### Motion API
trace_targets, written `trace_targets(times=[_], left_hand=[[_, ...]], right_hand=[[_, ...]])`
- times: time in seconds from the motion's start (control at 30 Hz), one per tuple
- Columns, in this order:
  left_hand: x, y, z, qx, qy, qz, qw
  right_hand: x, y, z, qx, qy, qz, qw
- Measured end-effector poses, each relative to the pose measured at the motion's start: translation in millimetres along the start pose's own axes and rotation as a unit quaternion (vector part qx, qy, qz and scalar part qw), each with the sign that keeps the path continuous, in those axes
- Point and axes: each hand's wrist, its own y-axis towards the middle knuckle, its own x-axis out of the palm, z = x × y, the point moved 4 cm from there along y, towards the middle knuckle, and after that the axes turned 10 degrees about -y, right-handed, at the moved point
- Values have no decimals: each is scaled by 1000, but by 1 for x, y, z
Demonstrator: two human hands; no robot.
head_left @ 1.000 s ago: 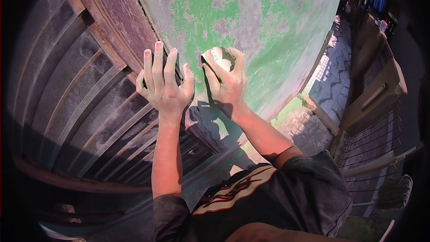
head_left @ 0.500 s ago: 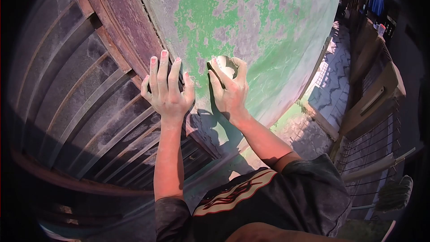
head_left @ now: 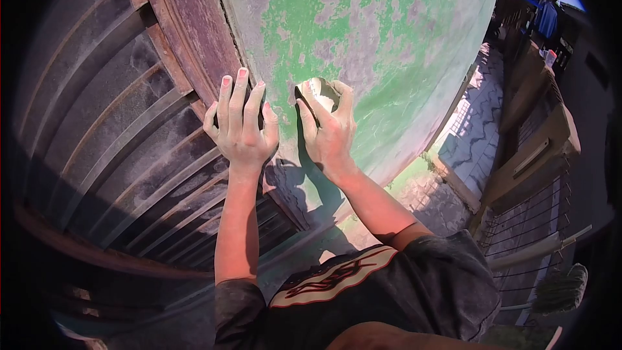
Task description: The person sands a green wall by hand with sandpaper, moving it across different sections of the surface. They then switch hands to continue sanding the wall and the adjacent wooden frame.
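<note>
My right hand [head_left: 329,133] is closed around a small whitish pad [head_left: 324,94] and presses it against the wall [head_left: 369,32]. The wall's green paint is worn through to patches of greyish plaster. Part of the pad is hidden under the fingers, so its exact kind does not show. My left hand [head_left: 243,126] lies with its fingers spread on the reddish-brown window frame [head_left: 188,39], close to where it meets the wall. Nothing is in it. Pale dust coats both hands.
Dark slats [head_left: 97,123] fill the left side beside the frame. A paved walkway [head_left: 473,129] runs along the right, past a brown ledge [head_left: 544,142] with a wire grid below. A brush head [head_left: 562,288] is at lower right, and blue cloth [head_left: 546,19] hangs behind.
The wall and frame have shifted slightly right in view, while my hands stay nearly in place. Against the wall, my right hand with the pad sits a little further left.
</note>
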Motion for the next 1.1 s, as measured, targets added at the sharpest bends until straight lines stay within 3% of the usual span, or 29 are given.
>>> trace_targets(times=[0.07, 0.13, 0.37, 0.57, 0.7, 0.83, 1.03, 1.1], left_hand=[[0, -1, 1, -1, 1, -1, 1000], [0, 0, 0, -3, 2, 5, 1000], [0, 0, 1, -5, 0, 3, 1000], [0, -2, 1, -3, -4, 12, 1000], [1, -2, 1, -4, -4, 13, 1000], [0, -2, 1, 2, 3, 12, 1000], [-1, 1, 0, -6, 1, 12, 1000], [-6, 9, 2, 9, -19, -21, 1000]], right_hand=[[5, -30, 16, -23, -29, 16, 999], [9, -53, 26, 11, -21, -38, 999], [6, -3, 9, -18, -46, 28, 998], [16, -54, 23, -25, -44, 22, 998], [19, -30, 19, -40, -44, 61, 996], [0, 4, -2, -21, -49, 15, 998], [18, -57, 32, -16, -20, 8, 1000], [13, -45, 24, -10, -22, 11, 1000]])
